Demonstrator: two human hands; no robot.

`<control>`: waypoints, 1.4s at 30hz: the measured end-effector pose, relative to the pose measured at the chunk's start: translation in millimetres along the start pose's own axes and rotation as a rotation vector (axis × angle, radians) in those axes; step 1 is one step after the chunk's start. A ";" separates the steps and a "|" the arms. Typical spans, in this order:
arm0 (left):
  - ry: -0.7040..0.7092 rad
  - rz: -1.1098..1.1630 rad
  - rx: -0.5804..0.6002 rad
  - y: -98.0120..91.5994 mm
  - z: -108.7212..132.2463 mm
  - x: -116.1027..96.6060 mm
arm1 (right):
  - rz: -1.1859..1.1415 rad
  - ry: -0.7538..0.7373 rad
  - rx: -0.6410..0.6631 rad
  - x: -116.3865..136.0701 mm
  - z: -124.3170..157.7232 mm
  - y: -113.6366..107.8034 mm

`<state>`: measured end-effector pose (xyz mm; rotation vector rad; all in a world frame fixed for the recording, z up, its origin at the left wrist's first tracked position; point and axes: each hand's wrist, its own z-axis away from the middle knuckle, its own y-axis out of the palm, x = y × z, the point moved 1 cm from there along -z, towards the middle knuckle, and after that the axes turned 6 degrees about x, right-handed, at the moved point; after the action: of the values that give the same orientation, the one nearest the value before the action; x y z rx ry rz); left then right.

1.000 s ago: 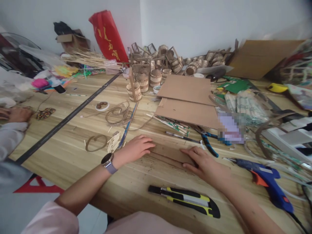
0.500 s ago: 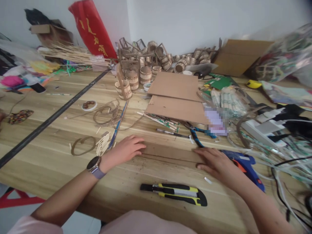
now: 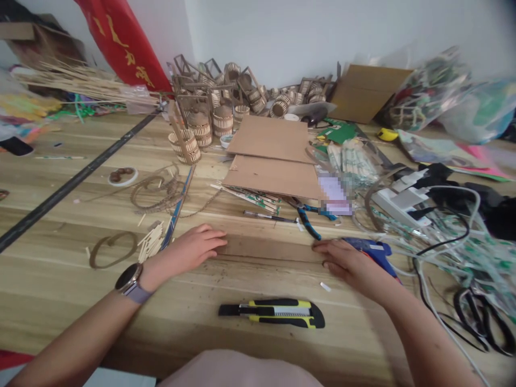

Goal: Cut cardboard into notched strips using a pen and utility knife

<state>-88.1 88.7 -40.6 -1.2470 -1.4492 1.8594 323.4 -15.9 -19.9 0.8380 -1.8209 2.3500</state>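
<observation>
A narrow brown cardboard strip [image 3: 270,250] lies crosswise on the wooden table in front of me. My left hand [image 3: 197,245], with a watch on its wrist, holds the strip's left end between fingers and thumb. At the right end, my right hand [image 3: 349,264] grips it, fingers on the far side and thumb on the near side. Nearer to me lies a yellow and black utility knife [image 3: 278,312], its tip pointing left. Beyond the strip are a thin pen-like tool [image 3: 272,216] and blue-handled pliers [image 3: 309,223].
Two cardboard sheets [image 3: 272,140] lie beyond the pliers. Small wooden buckets [image 3: 185,145] stand behind them. A blue glue gun [image 3: 373,251], a white power strip [image 3: 399,207], cables and black scissors [image 3: 481,317] crowd the right. Short sticks [image 3: 152,242] lie left.
The view has swung to the right, so things sit further left and the scissors show. Both hands stay at the ends of the cardboard strip.
</observation>
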 end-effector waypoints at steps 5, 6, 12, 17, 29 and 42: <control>0.014 0.009 0.020 -2.5 0.7 -0.3 | -0.002 -0.004 0.002 1.5 0.2 -1.3; 0.016 0.005 0.033 -3.7 0.6 -0.7 | -0.002 -0.007 0.001 1.9 0.2 -1.3; 0.004 -0.029 0.050 -12.8 -0.7 -5.2 | 0.007 -0.010 0.003 2.0 1.0 -0.8; 0.000 -0.044 0.080 -15.5 -2.2 -6.7 | 0.014 -0.005 0.032 1.3 0.5 -0.9; 0.028 -0.067 0.074 -14.8 -3.7 -8.4 | 0.105 -0.071 -0.016 2.0 -1.3 0.9; 0.034 -0.058 0.086 -15.1 1.4 -14.0 | 0.064 -0.041 0.011 0.9 -0.5 0.2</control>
<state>-85.1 81.8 -21.4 -1.1777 -1.3586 1.8327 322.4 -15.7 -19.8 0.8472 -1.8791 2.4009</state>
